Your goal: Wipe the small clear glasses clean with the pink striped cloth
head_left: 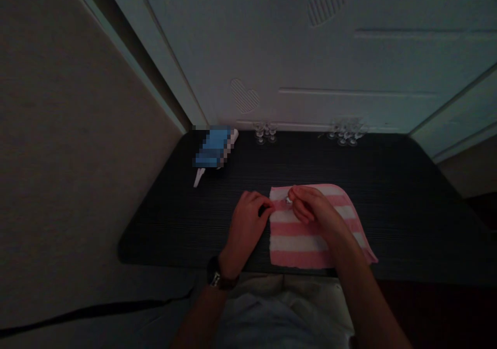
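A pink-and-white striped cloth [298, 243] lies spread flat on the dark table, close to its front edge. At the cloth's left edge, my left hand [250, 222] has its thumb and fingertips closed on the fabric. My right hand [308, 206] is over the upper middle of the cloth, its fingers curled in a pinch. From those fingers a small, clear, shiny piece [288, 200] sticks out on the left; most of it is hidden, so its kind does not show.
Along the back of the dark table [174, 224], a small group of stemmed glasses [266, 132] stands left of centre and a larger cluster of glasses [347, 131] further right. A blurred blue-and-white packet [213, 147] lies at the back left. A white panel [310, 59] rises behind.
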`<state>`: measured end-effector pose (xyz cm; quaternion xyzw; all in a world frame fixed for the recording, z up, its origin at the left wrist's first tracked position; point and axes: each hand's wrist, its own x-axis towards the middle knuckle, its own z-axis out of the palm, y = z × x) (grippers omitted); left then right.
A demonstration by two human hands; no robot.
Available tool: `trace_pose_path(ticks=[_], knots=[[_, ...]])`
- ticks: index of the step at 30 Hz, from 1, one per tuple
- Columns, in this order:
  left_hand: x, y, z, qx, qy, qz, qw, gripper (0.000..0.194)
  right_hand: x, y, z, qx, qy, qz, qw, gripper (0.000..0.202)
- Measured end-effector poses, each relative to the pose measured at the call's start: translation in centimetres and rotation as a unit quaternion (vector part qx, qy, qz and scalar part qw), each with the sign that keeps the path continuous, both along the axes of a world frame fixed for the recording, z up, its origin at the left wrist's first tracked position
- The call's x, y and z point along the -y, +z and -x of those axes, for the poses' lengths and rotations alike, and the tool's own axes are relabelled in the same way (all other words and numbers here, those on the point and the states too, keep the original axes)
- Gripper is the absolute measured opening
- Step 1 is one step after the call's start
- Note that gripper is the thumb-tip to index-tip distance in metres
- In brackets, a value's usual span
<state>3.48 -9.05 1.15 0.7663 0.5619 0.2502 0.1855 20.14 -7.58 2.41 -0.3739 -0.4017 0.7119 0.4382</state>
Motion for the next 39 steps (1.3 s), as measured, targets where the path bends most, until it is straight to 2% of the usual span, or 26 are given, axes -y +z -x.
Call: trace_pose_path(ticks=[3,5,6,9,11,14,18,21,23,26,29,32,34,36,39], knots=[[-0.1,0.0,0.0,-0.012,0.000,-0.005,1.000,0.005,0.1,-0.1,-1.4,0.011,-0.008,-0.001,1.000,0.024],[0.0,0.0,0.1,-0.016,0.002,-0.005,1.000,0.006,0.6,-0.2,-4.0,0.029,-0.030,0.008,0.999,0.024],[0.0,0.0,0.1,-0.017,0.002,-0.006,1.000,0.006,1.0,-0.3,-5.7,0.040,-0.051,0.013,0.998,0.025],[0.2,-0.2,0.2,-0.013,0.006,-0.012,1.000,0.007,2.6,-0.4,-10.5,0.074,-0.181,0.037,0.980,0.025],[0.2,-0.3,0.2,-0.008,0.009,-0.018,1.000,0.007,3.5,-0.1,-11.9,0.074,-0.225,0.035,0.971,0.027],[0.2,-0.4,0.1,-0.001,0.008,-0.023,1.000,0.006,3.9,0.7,-10.0,0.031,-0.198,0.014,0.980,0.027],[0.2,-0.3,0.1,0.007,0.006,-0.019,1.000,0.007,3.2,1.5,-3.4,-0.038,-0.144,-0.026,0.989,0.026],[0.3,-0.3,0.1,0.003,0.005,-0.022,1.000,0.008,2.6,1.1,0.4,-0.050,-0.120,-0.027,0.991,0.026],[0.3,-0.4,0.1,-0.002,0.005,-0.024,1.000,0.008,2.3,0.4,1.5,-0.038,-0.109,-0.025,0.993,0.026],[0.3,-0.5,0.1,-0.003,0.009,-0.023,1.000,0.008,2.0,-0.5,0.4,0.013,-0.056,-0.025,0.998,0.023],[0.4,-0.6,-0.1,0.003,0.016,-0.019,1.000,0.008,2.1,-0.7,-3.8,0.081,-0.028,-0.017,0.996,0.022],[0.4,-0.6,-0.2,0.010,0.019,-0.011,1.000,0.008,2.6,-0.4,-8.9,0.132,-0.112,-0.001,0.985,0.023],[0.4,-0.6,-0.3,0.013,0.018,-0.006,1.000,0.008,3.0,-0.2,-11.0,0.158,-0.150,0.009,0.976,0.024],[0.4,-0.6,-0.3,0.015,0.021,-0.003,1.000,0.008,3.4,0.1,-11.5,0.179,-0.169,0.008,0.969,0.026],[0.3,-0.5,-0.3,0.017,0.025,0.000,1.000,0.008,3.5,0.8,-9.6,0.201,-0.162,0.000,0.966,0.025]])
